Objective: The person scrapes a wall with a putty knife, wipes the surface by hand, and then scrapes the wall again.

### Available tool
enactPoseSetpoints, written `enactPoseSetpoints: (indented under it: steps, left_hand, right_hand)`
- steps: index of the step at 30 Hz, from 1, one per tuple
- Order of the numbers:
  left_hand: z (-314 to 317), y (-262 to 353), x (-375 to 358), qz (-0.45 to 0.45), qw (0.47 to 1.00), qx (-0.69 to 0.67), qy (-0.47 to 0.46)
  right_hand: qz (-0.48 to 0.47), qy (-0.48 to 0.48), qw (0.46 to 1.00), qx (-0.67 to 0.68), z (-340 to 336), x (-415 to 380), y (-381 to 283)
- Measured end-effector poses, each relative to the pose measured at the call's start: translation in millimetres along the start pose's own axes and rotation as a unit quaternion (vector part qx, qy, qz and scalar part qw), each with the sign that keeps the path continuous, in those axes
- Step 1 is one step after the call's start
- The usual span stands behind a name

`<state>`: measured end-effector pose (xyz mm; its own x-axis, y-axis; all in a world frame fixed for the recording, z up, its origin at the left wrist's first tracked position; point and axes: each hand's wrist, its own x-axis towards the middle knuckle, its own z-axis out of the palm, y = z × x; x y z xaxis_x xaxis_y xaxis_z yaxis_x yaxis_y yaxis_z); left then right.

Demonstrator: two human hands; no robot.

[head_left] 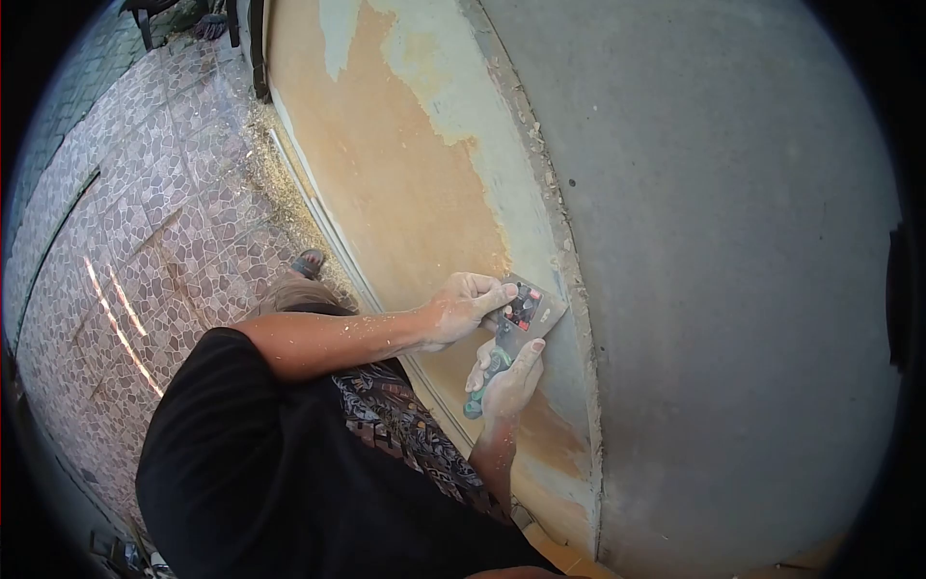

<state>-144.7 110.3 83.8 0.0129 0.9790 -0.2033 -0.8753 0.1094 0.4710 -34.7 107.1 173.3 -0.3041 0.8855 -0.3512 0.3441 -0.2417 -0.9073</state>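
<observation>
Clasping a scraper (514,338) by its green handle (495,370) in the curled right hand (511,388). Touching its blade (546,313), just beyond those fingers, with the left hand's (457,307) thumb; cannot tell whether pinching. Near a patchy wall (395,164).

The right hand (513,389) covers part of the scraper's green handle (499,361), and the left hand (463,307) covers the side of the blade (544,311) toward 9 o'clock. The small red and black patches (524,307) there cannot be made out. The black shirt (318,482) runs off at 6 o'clock. Clutter (127,555) at 7 o'clock and a dark shape (898,294) at 3 o'clock are cut off, too indistinct to identify.
</observation>
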Motion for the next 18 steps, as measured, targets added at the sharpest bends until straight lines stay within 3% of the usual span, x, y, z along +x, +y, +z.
enactPoseSetpoints:
  steps: [2,5,7,10,12,15,18]
  left_hand:
    - [1,10,0,0.049,0.998,-0.017,0.042]
    - [0,19,-1,0.061,0.997,-0.024,0.034]
    - [-3,5,-1,0.012,1.000,0.015,0.012]
    - [-3,5,3,0.022,1.000,0.018,0.004]
    - [-3,19,6,0.076,0.996,-0.019,0.054]
    - [-11,27,7,0.092,0.994,-0.029,0.053]
    - [-7,10,-3,0.016,0.999,-0.013,0.045]
  right_hand:
    - [-0.013,0.001,1.000,0.003,16,11,0]
    - [-0.009,-0.025,1.000,0.012,13,12,5]
    - [-0.012,0.003,1.000,0.021,4,3,8]
    - [-0.024,-0.017,1.000,0.005,3,9,1]
    - [-0.027,-0.019,0.999,0.003,17,18,-4]
    - [-0.040,-0.053,0.998,0.006,26,26,-4]
    - [-0.006,-0.039,0.999,0.007,7,9,4]
